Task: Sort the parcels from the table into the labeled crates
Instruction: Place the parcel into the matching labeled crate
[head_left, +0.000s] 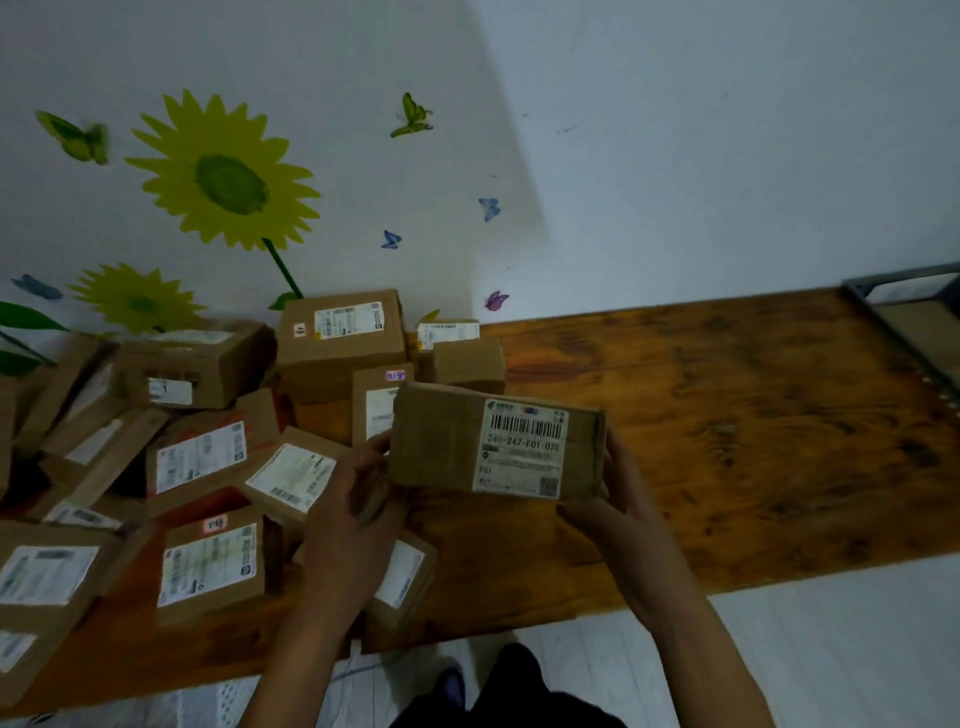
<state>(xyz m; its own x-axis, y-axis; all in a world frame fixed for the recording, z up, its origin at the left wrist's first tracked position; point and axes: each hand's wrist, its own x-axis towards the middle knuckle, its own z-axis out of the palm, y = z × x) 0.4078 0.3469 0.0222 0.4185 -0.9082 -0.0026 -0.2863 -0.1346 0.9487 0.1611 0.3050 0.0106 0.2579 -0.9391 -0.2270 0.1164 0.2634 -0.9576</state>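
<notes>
Both hands hold one cardboard parcel (497, 441) above the wooden surface (727, 441), label up. Left hand (353, 512) grips its left end, fingers curled round the edge; right hand (618, 499) cups the right end, thumb on the side. Forearms reach in from below. Label barcode (524, 428) legible, smaller print blurred. Left: a heap of labelled parcels (208, 457), some cut off by the frame edge. A grey frame (904, 317) at far right, partly cropped. White wall with sunflower decal (223, 176) and butterflies; pale floor.
</notes>
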